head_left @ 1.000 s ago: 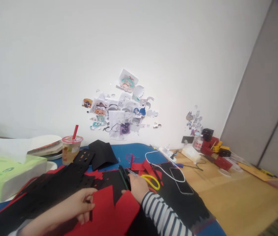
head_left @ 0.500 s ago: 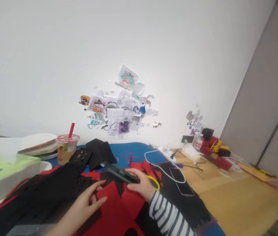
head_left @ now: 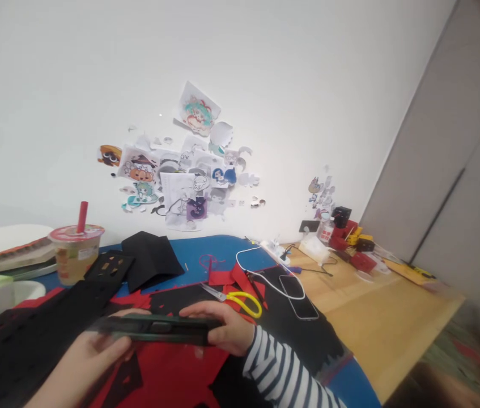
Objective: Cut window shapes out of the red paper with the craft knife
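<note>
A long dark green tool, blurred, lies level between both hands above the red paper. My left hand is closed on its left end, and my right hand grips the right end from above and below. Just beyond the right hand, yellow-handled scissors rest with their blades pointing left. Black sheets with cut holes lie to the left of my left hand. Black paper lies under and right of my right wrist.
A drink cup with a red straw stands at the left, near folded black paper. A phone with a white cable over it lies at the right. A power strip is by the wall.
The tool has come back toward me and turned level. My left hand, open before, has taken its left end. The scissors have come into fuller sight, and the view has shifted right.
</note>
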Demonstrator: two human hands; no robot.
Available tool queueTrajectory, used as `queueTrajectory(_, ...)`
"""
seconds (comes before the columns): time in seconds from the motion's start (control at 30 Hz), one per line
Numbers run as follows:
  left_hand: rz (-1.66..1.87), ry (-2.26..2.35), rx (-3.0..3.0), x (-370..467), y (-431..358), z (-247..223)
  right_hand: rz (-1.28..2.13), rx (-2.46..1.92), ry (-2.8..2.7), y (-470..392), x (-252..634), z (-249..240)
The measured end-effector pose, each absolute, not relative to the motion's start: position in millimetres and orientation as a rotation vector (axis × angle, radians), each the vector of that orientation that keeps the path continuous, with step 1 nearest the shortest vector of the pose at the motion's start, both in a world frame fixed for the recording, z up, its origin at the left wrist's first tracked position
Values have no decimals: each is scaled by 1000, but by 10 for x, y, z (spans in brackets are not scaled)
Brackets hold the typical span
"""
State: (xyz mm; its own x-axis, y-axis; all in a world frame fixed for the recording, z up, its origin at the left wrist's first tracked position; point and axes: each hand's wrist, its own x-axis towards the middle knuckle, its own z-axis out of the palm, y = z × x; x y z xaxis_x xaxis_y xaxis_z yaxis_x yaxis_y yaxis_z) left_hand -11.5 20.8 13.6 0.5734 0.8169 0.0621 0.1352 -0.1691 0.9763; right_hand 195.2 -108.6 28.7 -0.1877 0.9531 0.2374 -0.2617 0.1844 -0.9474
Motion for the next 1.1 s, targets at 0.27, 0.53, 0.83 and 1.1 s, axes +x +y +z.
queueTrajectory(0.27, 846, 584, 1518, -33, 73, 29, 1281, -587, -1224, -1153, 1755, 278)
queueTrajectory(0.53, 789, 458, 1576, 58, -119, 29, 908, -729, -1365, -1146, 1564, 127)
queueTrajectory(0.83, 542, 638, 2060, -157, -26, 199, 893, -751, -1068, -1148, 1744, 187)
queueTrajectory(1.1, 464, 479, 2568, -273, -45, 15, 896, -752, -1039, -1189, 1790, 488)
